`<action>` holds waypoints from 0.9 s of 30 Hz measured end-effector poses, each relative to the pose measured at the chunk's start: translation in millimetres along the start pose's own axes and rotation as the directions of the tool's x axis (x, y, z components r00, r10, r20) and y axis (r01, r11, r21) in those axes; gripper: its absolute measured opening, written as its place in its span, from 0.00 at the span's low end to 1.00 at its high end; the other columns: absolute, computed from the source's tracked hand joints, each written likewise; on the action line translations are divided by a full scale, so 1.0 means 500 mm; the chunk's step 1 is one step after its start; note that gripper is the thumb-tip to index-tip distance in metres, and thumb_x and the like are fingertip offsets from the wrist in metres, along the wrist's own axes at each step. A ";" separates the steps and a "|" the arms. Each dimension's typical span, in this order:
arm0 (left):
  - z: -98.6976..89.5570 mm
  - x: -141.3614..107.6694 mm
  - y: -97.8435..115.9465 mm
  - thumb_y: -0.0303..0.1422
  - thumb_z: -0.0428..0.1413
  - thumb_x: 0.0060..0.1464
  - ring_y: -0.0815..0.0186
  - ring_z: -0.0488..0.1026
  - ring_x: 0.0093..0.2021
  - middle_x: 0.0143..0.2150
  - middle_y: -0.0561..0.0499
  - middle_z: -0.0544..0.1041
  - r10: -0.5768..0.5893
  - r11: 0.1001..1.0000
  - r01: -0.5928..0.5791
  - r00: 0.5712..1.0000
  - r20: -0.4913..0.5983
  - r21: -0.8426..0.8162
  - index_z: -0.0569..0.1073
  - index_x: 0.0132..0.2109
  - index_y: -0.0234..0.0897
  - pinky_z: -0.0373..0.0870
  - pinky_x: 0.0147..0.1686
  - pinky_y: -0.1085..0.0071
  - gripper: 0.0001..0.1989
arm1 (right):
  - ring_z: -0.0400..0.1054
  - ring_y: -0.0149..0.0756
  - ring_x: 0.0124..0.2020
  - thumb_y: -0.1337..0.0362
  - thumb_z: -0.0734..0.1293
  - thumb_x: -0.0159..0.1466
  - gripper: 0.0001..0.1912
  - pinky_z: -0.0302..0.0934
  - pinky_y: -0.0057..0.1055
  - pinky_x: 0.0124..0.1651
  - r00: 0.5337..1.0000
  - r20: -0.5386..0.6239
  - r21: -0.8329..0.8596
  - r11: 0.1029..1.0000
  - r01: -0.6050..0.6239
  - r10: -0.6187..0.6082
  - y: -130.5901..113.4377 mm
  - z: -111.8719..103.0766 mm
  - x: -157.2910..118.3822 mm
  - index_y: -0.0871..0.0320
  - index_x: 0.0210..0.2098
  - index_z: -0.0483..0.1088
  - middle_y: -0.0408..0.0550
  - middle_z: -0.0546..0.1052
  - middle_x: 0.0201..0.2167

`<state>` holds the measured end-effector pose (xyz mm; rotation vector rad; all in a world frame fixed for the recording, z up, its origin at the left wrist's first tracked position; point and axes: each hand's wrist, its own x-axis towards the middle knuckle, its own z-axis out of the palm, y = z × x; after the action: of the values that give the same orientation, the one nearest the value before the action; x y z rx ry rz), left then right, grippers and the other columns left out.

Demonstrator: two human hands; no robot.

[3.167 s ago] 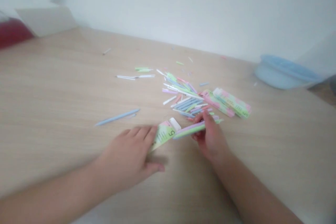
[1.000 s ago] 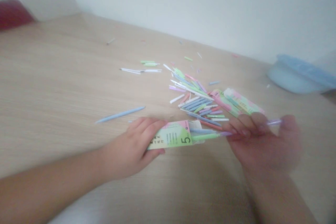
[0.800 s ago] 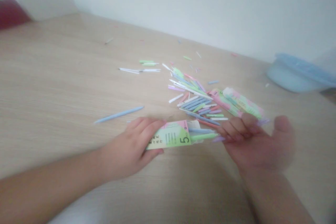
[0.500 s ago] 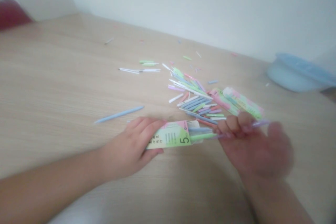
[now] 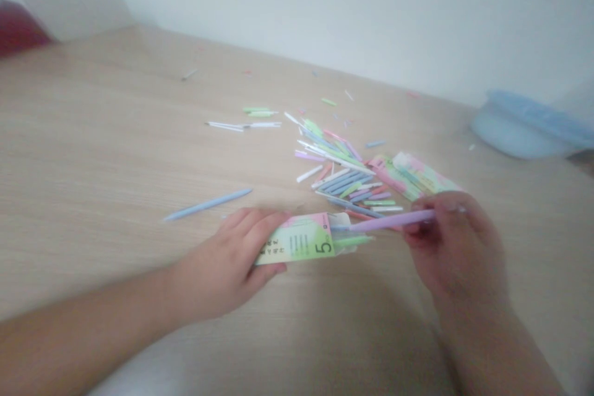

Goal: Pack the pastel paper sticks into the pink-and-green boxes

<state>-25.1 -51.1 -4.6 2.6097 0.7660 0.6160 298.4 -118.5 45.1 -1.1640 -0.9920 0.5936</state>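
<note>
Past right hand (image 5: 457,247), pastel sticks (image 5: 343,176), blue basin (image 5: 515,136)

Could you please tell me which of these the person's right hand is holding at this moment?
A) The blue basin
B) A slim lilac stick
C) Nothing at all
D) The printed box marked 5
B: the right hand grips a slim lilac stick in its fingers, while the printed box marked 5 lies in the left hand.
</note>
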 end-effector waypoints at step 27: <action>-0.003 0.002 0.005 0.41 0.57 0.70 0.50 0.67 0.64 0.64 0.38 0.70 0.028 1.000 -0.028 0.999 -0.024 0.009 0.57 0.71 0.37 0.66 0.65 0.50 0.30 | 0.41 0.52 0.79 0.48 0.59 0.77 0.37 0.46 0.58 0.77 0.665 0.701 -0.482 0.858 0.176 0.257 0.023 0.014 -0.062 0.40 0.79 0.38 0.47 0.48 0.80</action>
<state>-24.1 -51.9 -1.9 2.6293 0.7416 0.6550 279.1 -136.8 24.8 -1.4434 -1.9474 0.9200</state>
